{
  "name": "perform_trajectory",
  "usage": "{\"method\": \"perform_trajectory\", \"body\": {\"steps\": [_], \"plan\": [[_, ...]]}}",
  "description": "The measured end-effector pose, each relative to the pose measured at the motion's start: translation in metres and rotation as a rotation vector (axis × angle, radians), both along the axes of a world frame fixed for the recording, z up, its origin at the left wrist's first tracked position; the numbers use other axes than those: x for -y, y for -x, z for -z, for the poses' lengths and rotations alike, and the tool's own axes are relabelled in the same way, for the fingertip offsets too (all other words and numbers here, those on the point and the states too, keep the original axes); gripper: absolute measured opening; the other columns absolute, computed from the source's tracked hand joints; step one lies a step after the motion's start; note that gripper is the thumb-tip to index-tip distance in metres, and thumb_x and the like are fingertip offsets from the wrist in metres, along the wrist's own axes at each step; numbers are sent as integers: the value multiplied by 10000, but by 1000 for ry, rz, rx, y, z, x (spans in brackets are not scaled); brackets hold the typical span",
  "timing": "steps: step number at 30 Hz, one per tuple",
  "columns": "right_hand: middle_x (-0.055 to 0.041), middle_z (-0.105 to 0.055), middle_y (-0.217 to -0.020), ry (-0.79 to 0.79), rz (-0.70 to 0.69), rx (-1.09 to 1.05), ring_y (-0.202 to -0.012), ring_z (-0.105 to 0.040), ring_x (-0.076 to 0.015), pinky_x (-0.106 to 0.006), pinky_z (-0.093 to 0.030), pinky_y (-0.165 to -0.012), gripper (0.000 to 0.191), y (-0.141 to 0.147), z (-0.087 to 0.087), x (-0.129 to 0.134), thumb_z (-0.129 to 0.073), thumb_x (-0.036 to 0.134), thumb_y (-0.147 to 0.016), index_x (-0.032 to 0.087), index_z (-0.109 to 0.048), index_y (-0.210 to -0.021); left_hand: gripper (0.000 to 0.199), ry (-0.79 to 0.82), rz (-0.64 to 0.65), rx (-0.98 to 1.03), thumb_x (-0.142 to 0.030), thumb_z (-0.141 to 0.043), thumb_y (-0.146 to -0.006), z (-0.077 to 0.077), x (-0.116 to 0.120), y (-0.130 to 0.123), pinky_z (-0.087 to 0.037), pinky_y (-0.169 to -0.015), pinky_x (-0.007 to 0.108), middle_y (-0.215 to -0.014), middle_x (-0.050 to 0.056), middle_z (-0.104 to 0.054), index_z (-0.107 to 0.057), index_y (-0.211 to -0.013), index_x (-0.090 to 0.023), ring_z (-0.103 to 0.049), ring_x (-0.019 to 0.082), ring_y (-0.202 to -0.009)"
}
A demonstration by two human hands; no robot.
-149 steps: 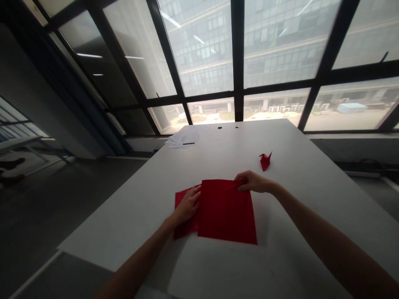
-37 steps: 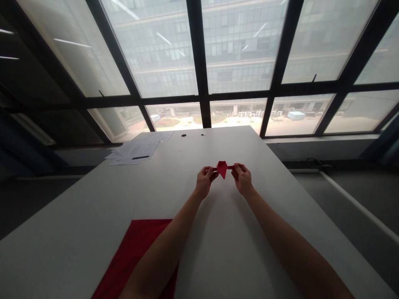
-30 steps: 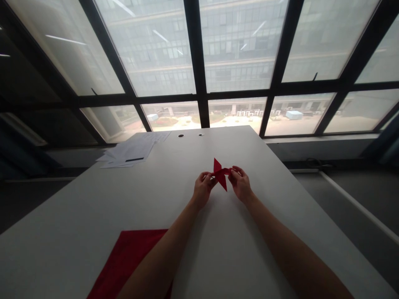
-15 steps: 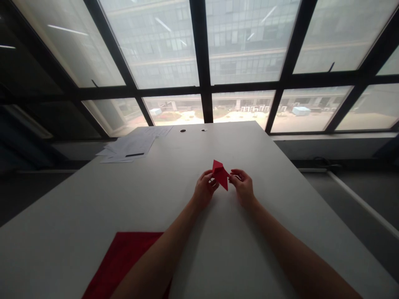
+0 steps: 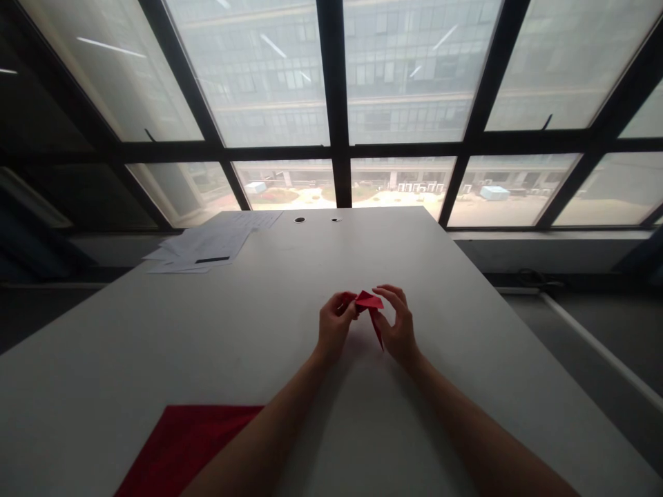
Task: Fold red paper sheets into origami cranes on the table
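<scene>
A small folded piece of red paper (image 5: 369, 301) is held above the white table (image 5: 290, 324), a pointed flap hanging down from it. My left hand (image 5: 334, 323) pinches its left side between thumb and fingers. On the other side, my right hand (image 5: 398, 323) has its thumb against the hanging flap, with the index finger curved over the top edge. The fingers partly cover the paper, so the exact folds cannot be made out.
A larger red sheet (image 5: 176, 442) lies at the near left, partly under my left forearm. White papers (image 5: 212, 241) with a dark strip (image 5: 212, 259) on them lie at the far left. Two round holes show near the table's far edge, before a large window.
The folded paper has tilted, so its top now faces me edge-on and a flap points down. Both hands are slightly lower in view, and my right hand has closed in on the paper.
</scene>
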State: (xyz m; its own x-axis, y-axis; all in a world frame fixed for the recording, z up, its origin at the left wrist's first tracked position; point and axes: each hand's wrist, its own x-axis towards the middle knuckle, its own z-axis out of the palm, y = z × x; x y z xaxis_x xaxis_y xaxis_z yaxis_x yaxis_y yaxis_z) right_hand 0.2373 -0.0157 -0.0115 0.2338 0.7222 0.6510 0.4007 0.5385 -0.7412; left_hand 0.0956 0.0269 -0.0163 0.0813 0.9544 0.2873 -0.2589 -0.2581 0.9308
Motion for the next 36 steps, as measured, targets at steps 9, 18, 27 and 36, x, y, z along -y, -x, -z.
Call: {"method": "perform_trajectory", "body": {"steps": [9, 18, 27, 36], "plan": [[-52, -709, -818, 160, -34, -373, -735, -635, -193, -319, -522, -666, 176, -2, 11, -16, -656, 345, -843, 178, -705, -871, 211, -103, 70, -61, -333, -789, -769, -5, 1, 1, -464, -700, 237, -806, 20, -614, -670, -805, -163, -556, 137, -752], [-18, -671, -676, 236, 125, -621, -574, -548, -136, -262, -454, -535, 214, -7, 15, -24, -713, 358, -768, 146, -702, -800, 127, -398, -258, -429, -303, -745, -811, -11, 9, 3, -442, -666, 256, -818, 29, -607, -729, -755, -190, -569, 151, -766], [-24, -697, -788, 182, 26, -841, -700, -642, -164, -321, -554, -678, 261, -13, 18, -29, -758, 395, -735, 166, -676, -829, 218, -113, 116, -424, -344, -677, -848, -4, 0, 5, -435, -587, 230, -750, 32, -659, -750, -902, -146, -576, 132, -654], [-4, -655, -756, 125, 188, -769, -670, -616, -150, -295, -534, -642, 268, -22, 22, -33, -701, 430, -788, 179, -608, -807, 318, -64, 116, -369, -414, -682, -837, -1, -3, 5, -504, -701, 270, -855, 68, -720, -729, -1022, -160, -662, 183, -774]]}}
